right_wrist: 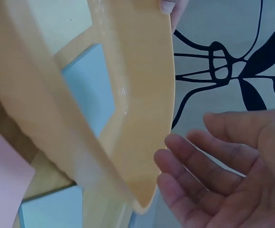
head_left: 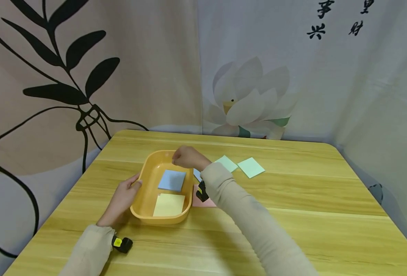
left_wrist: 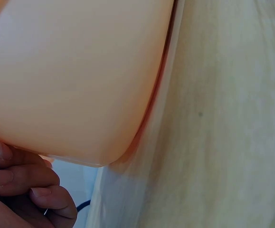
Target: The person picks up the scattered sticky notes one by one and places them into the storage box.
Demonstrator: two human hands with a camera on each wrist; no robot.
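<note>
An orange-yellow plastic tray (head_left: 146,197) stands on the table, a blue sticky-note pad (head_left: 172,180) in its middle and pale yellow sticky notes (head_left: 169,206) at its near end. My left hand (head_left: 123,196) grips the tray's left rim; the left wrist view shows its curled fingers (left_wrist: 25,179) against the outer wall. Over the far right corner of the tray is my right hand (head_left: 188,157). In the right wrist view that hand (right_wrist: 218,175) holds nothing, its fingers loosely bent and spread, near the tray's rim.
Right of the tray lie a pink sticky note (head_left: 199,201), partly under the right wrist, and a blue one (head_left: 197,174), mostly hidden. Farther right are two pale green sticky notes (head_left: 227,163). A printed curtain (head_left: 162,69) hangs behind the wooden table (head_left: 310,199).
</note>
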